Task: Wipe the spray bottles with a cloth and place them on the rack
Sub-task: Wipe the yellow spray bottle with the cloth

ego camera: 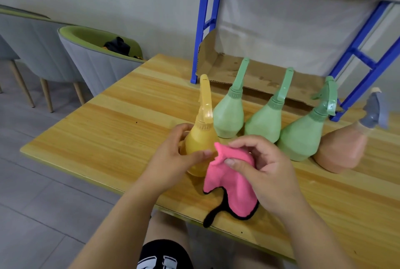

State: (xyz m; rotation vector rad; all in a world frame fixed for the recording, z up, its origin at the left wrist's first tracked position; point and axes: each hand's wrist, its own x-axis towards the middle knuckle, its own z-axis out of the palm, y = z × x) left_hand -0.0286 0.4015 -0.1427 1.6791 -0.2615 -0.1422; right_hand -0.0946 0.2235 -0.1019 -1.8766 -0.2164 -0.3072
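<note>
Your left hand [173, 156] is wrapped around the belly of the yellow spray bottle [200, 138], which stands on the wooden table [108, 130] at the left end of a row (three green bottles, then a peach one). Your right hand [259, 171] pinches the pink cloth [229, 184] between thumb and curled fingers, its top corner touching the yellow bottle, with the blue rack [204, 21] behind the row.

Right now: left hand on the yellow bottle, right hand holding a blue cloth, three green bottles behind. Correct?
Not quite. In the head view the cloth in the right hand is pink with black trim, not blue. The left hand is on the yellow bottle, three green bottles behind.
</note>
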